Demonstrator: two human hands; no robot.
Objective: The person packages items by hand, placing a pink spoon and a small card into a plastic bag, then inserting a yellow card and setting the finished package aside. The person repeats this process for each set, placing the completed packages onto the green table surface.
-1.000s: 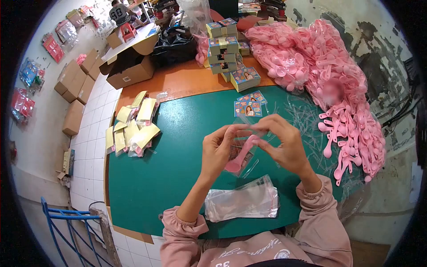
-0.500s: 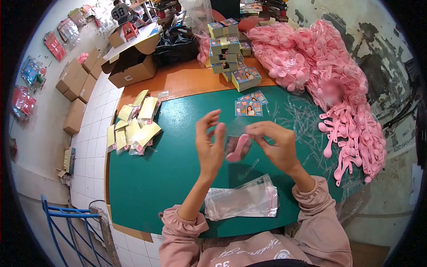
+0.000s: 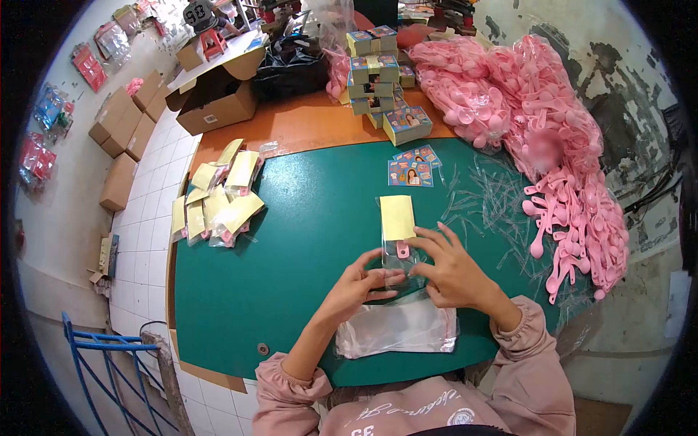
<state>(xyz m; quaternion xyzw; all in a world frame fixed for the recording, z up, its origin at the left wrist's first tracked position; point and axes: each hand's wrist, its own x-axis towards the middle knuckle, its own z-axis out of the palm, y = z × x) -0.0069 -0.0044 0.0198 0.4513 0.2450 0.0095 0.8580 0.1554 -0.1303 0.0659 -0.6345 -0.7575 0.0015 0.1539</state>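
Note:
A small clear plastic bag [image 3: 392, 272] lies flat on the green table top, its lower end toward me. Inside it are a yellow card [image 3: 397, 218] and a pink spoon [image 3: 403, 249], of which only the handle end with a hole shows below the card. My left hand [image 3: 356, 287] has its fingers and thumb on the bag's lower left end. From the other side my right hand [image 3: 454, 269] grips the bag's lower right edge, thumb near the flap and fingertips by the card. Just below is a stack of flat clear bags [image 3: 396, 330].
Filled bags with yellow cards [image 3: 222, 196] are piled at left. Printed cards [image 3: 411, 171] lie beyond my hands, below card stacks [image 3: 374, 80]. Loose pink spoons [image 3: 574, 232] and bagged spoons [image 3: 465, 87] fill the right. Clear strips [image 3: 491, 200] are scattered nearby. Another person [image 3: 203, 14] sits far back.
The bag with the pink spoon was held up between my hands; now it lies on the table with a yellow card in it. Both hands have come down toward me, the left also rightward.

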